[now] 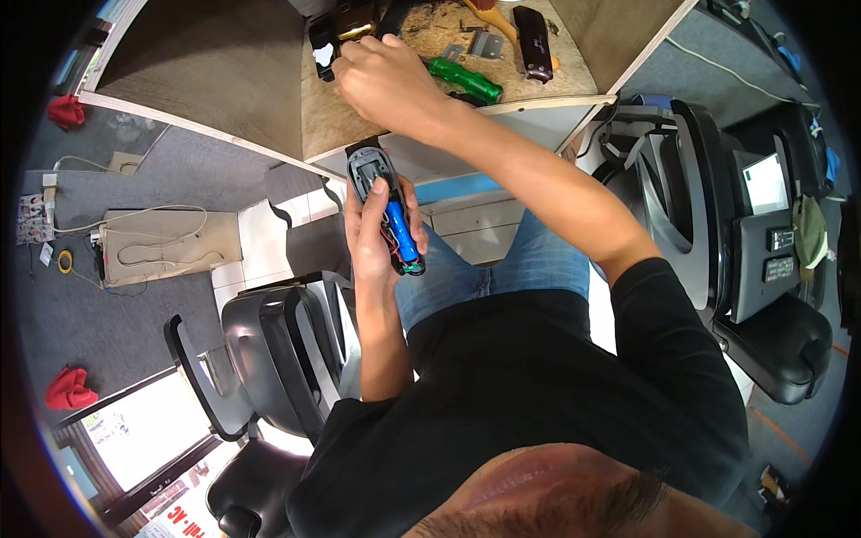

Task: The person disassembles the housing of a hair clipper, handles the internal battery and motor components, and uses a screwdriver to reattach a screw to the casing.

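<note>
My left hand (366,235) is wrapped round an opened hair clipper (366,165), held upright over my lap in front of the shelf. Its housing is off, showing a blue cylindrical battery (400,229), thin wires and a bit of green circuit board at the lower end. My right hand (384,82) reaches across onto the wooden shelf, fingers curled downward beside a black and gold object (357,20). Whatever those fingers grip is hidden. Right of this hand lies a green-handled screwdriver (471,81). A metal clipper blade (487,45) and a dark glossy housing piece (533,43) lie beyond it.
Plywood side walls (215,67) enclose the littered shelf (345,130), and its front edge rises above my knees. A wooden-handled brush (491,16) lies at the back. Black salon chairs stand left (269,345) and right (708,197). A cable (170,262) trails over a board at left.
</note>
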Motion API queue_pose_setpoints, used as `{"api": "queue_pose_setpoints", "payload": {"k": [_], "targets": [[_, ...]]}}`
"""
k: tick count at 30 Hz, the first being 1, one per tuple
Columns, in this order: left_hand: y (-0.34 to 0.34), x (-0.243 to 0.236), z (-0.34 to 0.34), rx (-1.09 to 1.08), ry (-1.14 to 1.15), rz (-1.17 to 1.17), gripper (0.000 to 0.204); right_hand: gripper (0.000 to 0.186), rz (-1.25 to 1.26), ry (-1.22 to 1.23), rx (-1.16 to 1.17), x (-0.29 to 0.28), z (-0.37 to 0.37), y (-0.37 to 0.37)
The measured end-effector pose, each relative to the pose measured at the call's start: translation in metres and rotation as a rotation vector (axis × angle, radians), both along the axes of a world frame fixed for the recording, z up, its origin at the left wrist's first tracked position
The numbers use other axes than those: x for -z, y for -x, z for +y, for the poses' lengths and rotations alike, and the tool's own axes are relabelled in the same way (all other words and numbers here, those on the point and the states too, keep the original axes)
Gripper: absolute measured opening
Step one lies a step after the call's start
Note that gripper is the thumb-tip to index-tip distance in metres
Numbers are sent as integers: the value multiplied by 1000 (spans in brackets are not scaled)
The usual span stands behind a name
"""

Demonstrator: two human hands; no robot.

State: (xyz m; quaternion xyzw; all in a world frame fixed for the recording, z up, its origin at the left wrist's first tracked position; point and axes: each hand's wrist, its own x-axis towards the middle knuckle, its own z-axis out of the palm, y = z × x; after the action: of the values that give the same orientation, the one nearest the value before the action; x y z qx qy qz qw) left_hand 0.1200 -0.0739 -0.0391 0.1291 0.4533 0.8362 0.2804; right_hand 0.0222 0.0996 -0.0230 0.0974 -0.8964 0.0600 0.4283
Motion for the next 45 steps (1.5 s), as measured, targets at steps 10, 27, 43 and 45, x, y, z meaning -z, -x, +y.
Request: {"api": "queue_pose_setpoints", "payload": {"k": [10,27,43,45], "targets": [[14,-19,-4,-109,77,147,32,20,150,576,-214,-40,26,-64],[111,-48,74,178,93,285,33,21,359,906,81,-21,94,-91],[111,-48,72,277,184,300,43,19,159,809,169,-21,95,-91],[111,-47,72,284,183,299,44,19,169,760,146,-19,96,-90]]}}
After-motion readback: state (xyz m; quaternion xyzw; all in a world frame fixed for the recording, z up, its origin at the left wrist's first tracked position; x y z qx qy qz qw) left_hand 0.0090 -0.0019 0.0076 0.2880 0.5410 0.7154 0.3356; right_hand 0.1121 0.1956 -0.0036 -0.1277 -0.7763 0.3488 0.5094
